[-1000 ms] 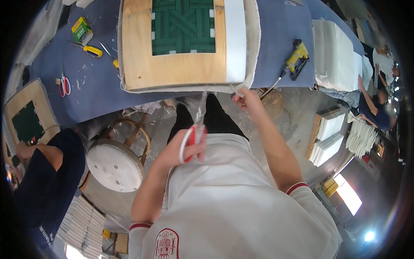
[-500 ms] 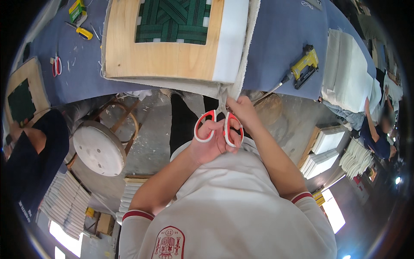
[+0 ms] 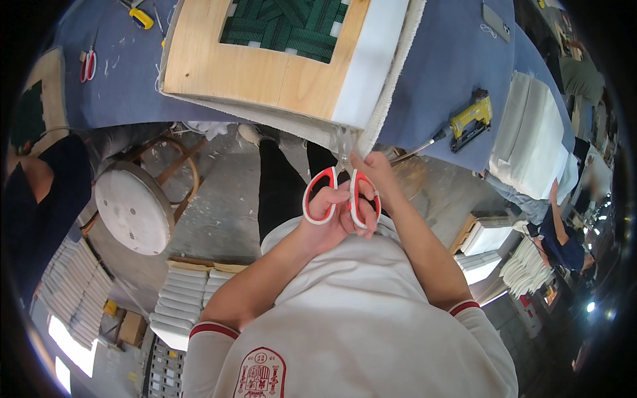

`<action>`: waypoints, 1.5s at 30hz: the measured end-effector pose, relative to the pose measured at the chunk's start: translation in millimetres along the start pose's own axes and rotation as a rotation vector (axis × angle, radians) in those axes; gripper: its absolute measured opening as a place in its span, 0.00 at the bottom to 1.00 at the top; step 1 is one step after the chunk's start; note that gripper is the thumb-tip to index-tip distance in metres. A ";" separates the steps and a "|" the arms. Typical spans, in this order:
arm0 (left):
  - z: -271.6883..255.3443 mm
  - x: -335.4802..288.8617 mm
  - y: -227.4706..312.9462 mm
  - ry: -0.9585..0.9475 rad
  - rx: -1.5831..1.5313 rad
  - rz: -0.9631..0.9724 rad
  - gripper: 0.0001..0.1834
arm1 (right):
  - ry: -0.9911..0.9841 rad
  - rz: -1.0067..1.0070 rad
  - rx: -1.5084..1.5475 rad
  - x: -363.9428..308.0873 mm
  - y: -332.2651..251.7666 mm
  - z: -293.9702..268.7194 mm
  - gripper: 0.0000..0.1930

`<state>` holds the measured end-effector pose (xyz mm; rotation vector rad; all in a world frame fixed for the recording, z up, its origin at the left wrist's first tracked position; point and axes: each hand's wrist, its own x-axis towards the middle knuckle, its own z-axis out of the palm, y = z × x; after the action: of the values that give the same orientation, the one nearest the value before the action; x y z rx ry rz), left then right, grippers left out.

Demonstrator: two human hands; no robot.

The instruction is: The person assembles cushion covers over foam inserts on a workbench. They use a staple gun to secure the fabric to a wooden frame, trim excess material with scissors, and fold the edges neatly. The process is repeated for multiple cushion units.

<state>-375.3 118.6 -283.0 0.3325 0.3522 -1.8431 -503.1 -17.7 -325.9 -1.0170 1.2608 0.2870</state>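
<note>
My left hand (image 3: 326,211) has its thumb and fingers through the red and white handles of a pair of scissors (image 3: 309,199). The blades point away from me, up against the near right corner of an upholstered panel. My right hand (image 3: 375,174) is closed on the edge of pale fabric (image 3: 390,86) at that corner, right beside the blades. The panel has a wooden frame (image 3: 252,76) with green woven webbing (image 3: 292,30) in its opening and a white padding strip (image 3: 370,66) along its right side. The exact cutting point is partly hidden.
The panel lies on a blue-covered table (image 3: 126,109). Right of it are a yellow staple gun (image 3: 471,119), white cushions (image 3: 527,132) and a phone (image 3: 496,23). At left lie red-handled scissors (image 3: 88,65) and a yellow screwdriver (image 3: 141,18). A round stool (image 3: 133,207) and a co-worker's dark sleeve (image 3: 63,192) are lower left.
The view has turned a little, so the panel and table appear tilted and shifted. Both hands stay at the panel's corner, with the scissors and the fabric still held.
</note>
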 end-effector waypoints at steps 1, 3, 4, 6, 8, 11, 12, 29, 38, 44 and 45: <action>-4.1 -3.5 0.3 -0.004 -0.037 -0.019 0.21 | 0.030 -0.048 -0.006 0.6 0.2 2.4 0.25; -8.3 -13.2 0.2 0.023 -0.053 -0.046 0.21 | 0.087 -0.144 -0.020 2.7 2.6 9.6 0.25; -8.9 -16.8 -0.6 0.038 -0.061 -0.058 0.21 | 0.086 -0.165 -0.004 4.2 6.6 10.3 0.26; -11.5 -11.4 -1.0 0.072 -0.082 -0.049 0.21 | 0.084 -0.206 0.032 9.0 18.2 10.1 0.27; -13.4 0.7 0.6 0.098 -0.076 -0.010 0.22 | 0.017 -0.140 0.056 16.5 27.3 1.6 0.29; -19.6 8.7 -2.0 0.103 -0.138 0.024 0.21 | 0.014 -0.107 0.043 12.9 18.5 1.2 0.32; -21.3 10.7 -2.7 0.108 -0.139 0.031 0.21 | 0.029 -0.107 0.030 10.9 13.1 1.9 0.33; -11.8 10.5 4.5 0.179 -0.145 0.041 0.17 | -0.018 -0.179 -0.082 40.9 58.9 -12.0 0.36; -22.8 8.7 4.5 0.211 -0.058 -0.020 0.14 | 0.026 -0.218 -0.176 36.8 43.4 -11.0 0.39; -5.1 7.1 15.9 0.251 -0.023 -0.022 0.15 | 0.076 -0.236 -0.284 36.7 44.2 -14.0 0.40; -10.3 8.7 16.8 0.245 0.003 -0.038 0.15 | 0.061 -0.238 -0.259 42.1 52.7 -16.3 0.39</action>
<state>-361.2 110.4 -297.1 0.5592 0.5274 -1.8437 -535.5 -14.9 -387.1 -1.3947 1.1621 0.2394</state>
